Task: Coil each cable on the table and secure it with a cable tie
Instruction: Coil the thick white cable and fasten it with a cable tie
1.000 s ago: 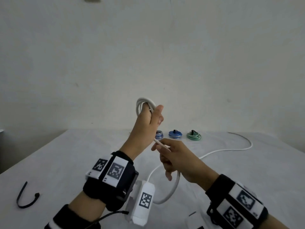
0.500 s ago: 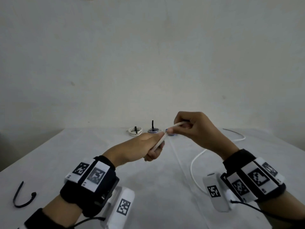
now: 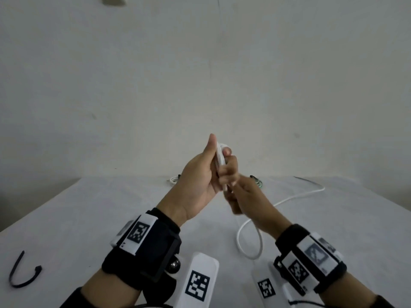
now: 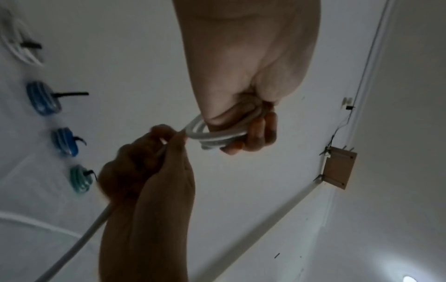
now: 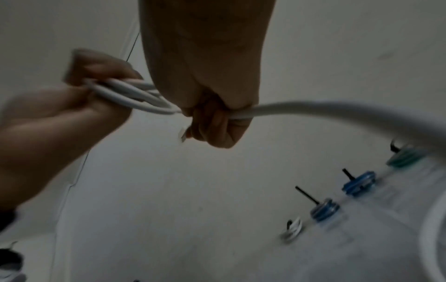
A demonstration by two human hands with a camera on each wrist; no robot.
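Note:
A white cable (image 3: pixel 248 241) is partly wound into a small coil (image 3: pixel 220 154) that my left hand (image 3: pixel 213 152) grips, raised above the table. The left wrist view shows the fingers (image 4: pixel 258 133) curled round the coil (image 4: pixel 217 134). My right hand (image 3: pixel 233 188) sits just below and right of it, pinching the loose strand where it leaves the coil. In the right wrist view the right hand (image 5: pixel 217 122) closes on the strand (image 5: pixel 313 110). The remaining cable hangs to a loop on the table and trails to the back right.
One black cable tie (image 3: pixel 22 272) lies at the table's front left. Tied coils stand in a row at the back: a white one (image 4: pixel 14 43), two blue ones (image 4: pixel 43 99) (image 4: pixel 65 141) and a green one (image 4: pixel 79 179). Behind the table (image 3: pixel 89 218) is a bare wall.
Half a second ago the hands were apart with the strand stretched between them. Now the left hand is raised with the coil and the right hand has come in close under it.

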